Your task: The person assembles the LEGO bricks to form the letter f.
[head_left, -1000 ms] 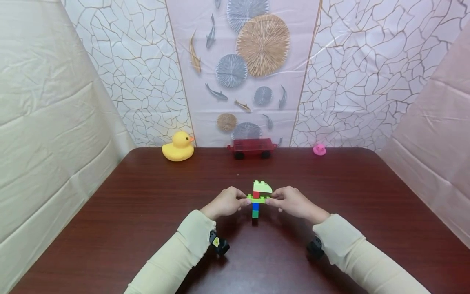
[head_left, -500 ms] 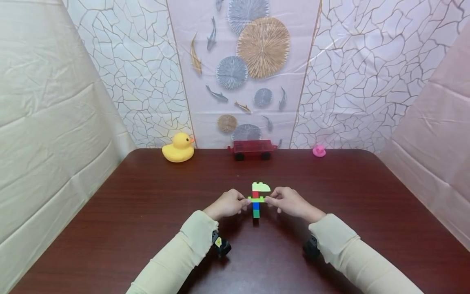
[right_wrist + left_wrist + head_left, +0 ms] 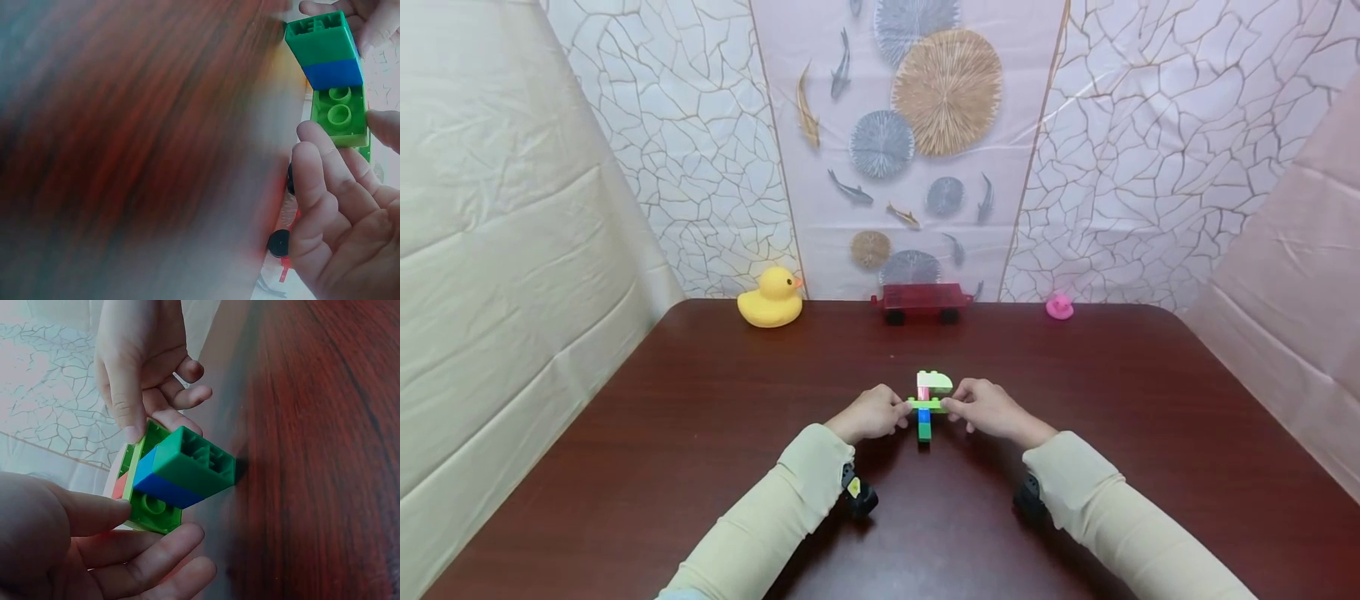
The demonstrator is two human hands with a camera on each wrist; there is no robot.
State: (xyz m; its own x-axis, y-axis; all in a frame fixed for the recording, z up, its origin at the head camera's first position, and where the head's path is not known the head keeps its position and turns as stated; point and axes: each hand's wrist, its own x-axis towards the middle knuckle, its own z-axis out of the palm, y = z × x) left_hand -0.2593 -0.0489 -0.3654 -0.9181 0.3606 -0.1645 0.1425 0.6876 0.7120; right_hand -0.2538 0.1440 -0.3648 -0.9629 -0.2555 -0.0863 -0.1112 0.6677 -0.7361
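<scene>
A figure of toy building bricks is held between both hands over the middle of the table. Its lime-green plate [image 3: 928, 404] runs crosswise. Below that come a blue brick [image 3: 924, 416] and a green brick [image 3: 924, 432]; above it, a red brick [image 3: 922, 393] carries a pale green curved brick [image 3: 935, 381]. My left hand [image 3: 871, 412] pinches the plate's left end between thumb and fingers. At the other end, my right hand [image 3: 992, 411] pinches it likewise. Both wrist views show the green brick's [image 3: 199, 464] hollow underside, so the figure is off the table.
Along the back edge of the dark wooden table [image 3: 715, 433] stand a yellow duck [image 3: 771, 300], a red toy wagon [image 3: 922, 302] with black wheels, and a small pink duck [image 3: 1059, 307]. Patterned cloth [image 3: 1127, 192] hangs behind and at the sides.
The brick figure has turned slightly, so the plate now lies more squarely across the view. Its lower end tips away a little. Both hands keep their hold and have come slightly closer together.
</scene>
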